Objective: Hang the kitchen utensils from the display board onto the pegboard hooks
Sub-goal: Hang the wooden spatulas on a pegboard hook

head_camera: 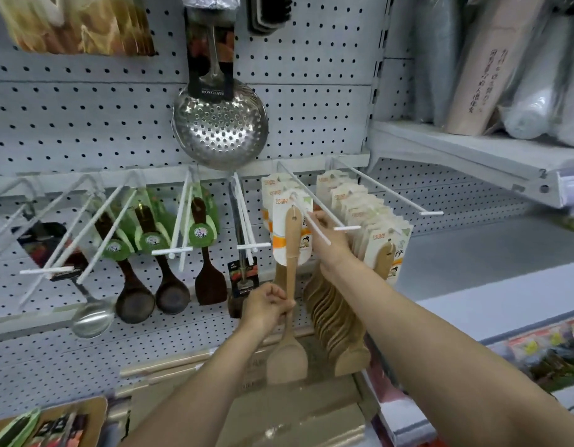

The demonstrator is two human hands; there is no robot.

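**Wooden spatula held up to a pegboard hook**

A light wooden spatula [291,253] hangs upright against the lower middle of the grey pegboard [311,101], its holed handle tip level with a white wire hook [314,221] and its blade pointing down. A white-and-orange product card [281,233] sits behind the handle. The person's left hand [268,303] grips the handle at mid-length, fingers curled round it. The right hand [331,235] reaches to the hook just beside the spatula's tip; its fingers close around the wire, though how tightly they hold cannot be told from behind.

Just right of that hook, a thick row of matching carded spatulas [340,314] fills the neighbouring peg, blades stacked one behind another. To the left, dark wooden spoons [172,285] and a dark turner [210,282] with green tags hang along the same rail, with a steel ladle [92,314] near the board's left edge. Above them, at the board's upper middle, hangs a perforated steel skimmer [219,127]. A shelf [466,156] at the right edge carries rolled, wrapped goods [537,91].
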